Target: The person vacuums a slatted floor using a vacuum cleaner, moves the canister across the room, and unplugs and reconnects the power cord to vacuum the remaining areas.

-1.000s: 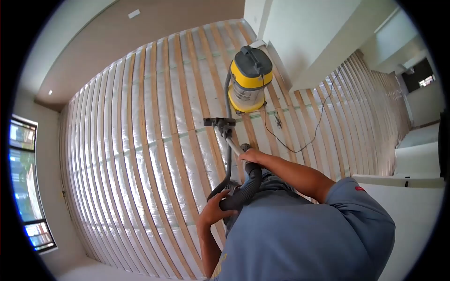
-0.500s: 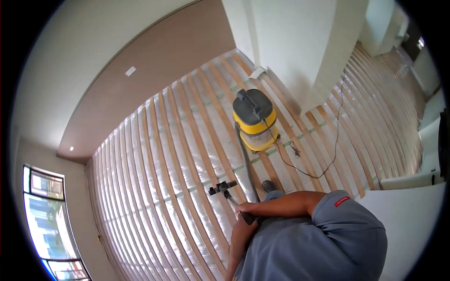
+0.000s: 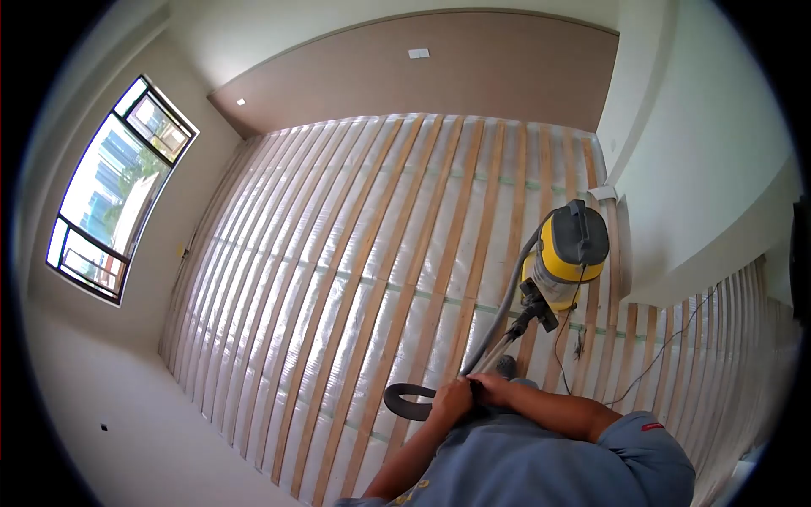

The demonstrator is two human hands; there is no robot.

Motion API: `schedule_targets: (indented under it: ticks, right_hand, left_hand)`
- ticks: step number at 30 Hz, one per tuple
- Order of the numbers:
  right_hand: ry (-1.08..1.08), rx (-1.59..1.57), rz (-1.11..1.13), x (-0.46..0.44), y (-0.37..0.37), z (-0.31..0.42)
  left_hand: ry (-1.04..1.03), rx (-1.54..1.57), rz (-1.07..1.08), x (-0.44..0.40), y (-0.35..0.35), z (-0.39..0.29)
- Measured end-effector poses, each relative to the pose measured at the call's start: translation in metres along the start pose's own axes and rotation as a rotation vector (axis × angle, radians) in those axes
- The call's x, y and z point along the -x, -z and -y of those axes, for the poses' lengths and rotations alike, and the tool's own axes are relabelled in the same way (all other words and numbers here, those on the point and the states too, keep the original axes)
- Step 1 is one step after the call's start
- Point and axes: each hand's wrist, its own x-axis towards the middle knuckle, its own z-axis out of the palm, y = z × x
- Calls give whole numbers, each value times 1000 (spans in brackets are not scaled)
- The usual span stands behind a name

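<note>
Together, left hand and right hand hold the vacuum pipe.
Both curl round it; a yellow vacuum cleaner stands at one o'clock.

Unfinished room, exposed wooden battens, silvery floor sheeting, window

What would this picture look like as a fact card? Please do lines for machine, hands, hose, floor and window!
Machine: yellow-and-black vacuum, standing on the floor
Cleaning head: dark, in front of the vacuum in this view
Hands: left hand and right hand close together by the pipe; exact grip hidden
Hose: black loop beside the left hand
Floor: striped, brown and shiny silver
Window: dark-framed, at the picture's left
</note>
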Motion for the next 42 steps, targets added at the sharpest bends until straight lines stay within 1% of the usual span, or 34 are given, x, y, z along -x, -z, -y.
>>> schedule_targets:
  ticks: [2,3,4,5,7,8,9,11,13,15,17,18,19,20,21,22,24,25,26,29,30,31,32,34,35,36,37,38,39,40,41,42]
  right_hand:
    - [3,-17,5,25,-33,-11]
    - [-14,-20,10,40,-47,-15]
    - [18,11,-60,53,-57,-17]
    - [-12,38,-38,29,-27,-30]
    - [93,229,-258,29,-16,-47]
    - [130,188,-262,37,-25,-49]
    - [67,257,-351,54,-39,-48]
    - [247,505,-294,7,33,-90]
    - [441,487,-353,33,28,-117]
    - [452,634,-435,76,32,-124]
    - [685,591,-546,89,76,-147]
    - [675,476,-632,100,98,-156]
    - [661,368,-705,112,122,-166]
    - [630,291,-779,113,161,-179]
    - [596,213,-852,113,200,-195]
    - [608,181,-862,124,226,-211]
    - [510,664,-1085,154,281,-253]
    - [512,626,-1116,165,308,-276]
    - [617,761,-1216,173,334,-298]
    - [653,823,-1299,245,368,-344]
    - [668,323,-1227,285,368,-352]
    - [657,-167,-1095,308,375,-360]
    - [695,-263,-1035,309,410,-388]
    - [687,-414,-1222,351,429,-435]
    - [692,-491,-1255,363,445,-463]
    - [679,-642,-1273,382,451,-483]
    - [660,-703,-1293,393,464,-506]
    - [616,-596,-1329,394,482,-536]
    - [574,-408,-1382,391,501,-567]
    - [555,-326,-1412,390,513,-588]
    - [538,-691,-1354,412,502,-593]
    - [537,-724,-1350,421,500,-599]
  left_hand:
    - [26,71,11,-8,-28,22]
    - [4,67,28,-6,-25,25]
    - [37,211,143,-7,-15,25]
    - [76,353,265,-5,-13,25]
    - [100,495,276,-10,-36,33]
    - [84,483,302,-18,-54,46]
    - [121,682,401,-28,-77,67]
    - [200,1013,663,-32,-114,91]
    - [408,1277,722,-9,-116,111]
    - [499,1282,679,17,-130,135]
    - [608,1204,689,46,-146,158]
    - [232,988,476,94,-105,122]
    - [187,911,432,115,-102,118]
    - [201,872,436,124,-114,124]
    - [271,882,473,127,-124,127]
    - [326,882,508,127,-135,126]
    - [378,849,565,127,-158,113]
    - [389,823,579,126,-167,100]
    - [387,790,597,124,-177,82]
    - [394,690,631,124,-203,20]
    - [397,660,640,122,-211,-2]
    - [393,627,646,120,-218,-22]
    - [385,591,652,117,-222,-41]
    - [374,530,670,113,-231,-80]
    - [370,506,678,110,-234,-100]
    - [363,491,690,107,-238,-121]
    - [359,478,699,104,-239,-142]
    - [361,466,708,101,-241,-159]
    - [358,446,720,97,-244,-176]
    - [357,426,737,92,-246,-193]
    - [358,406,755,85,-249,-210]
    - [364,391,773,79,-251,-226]
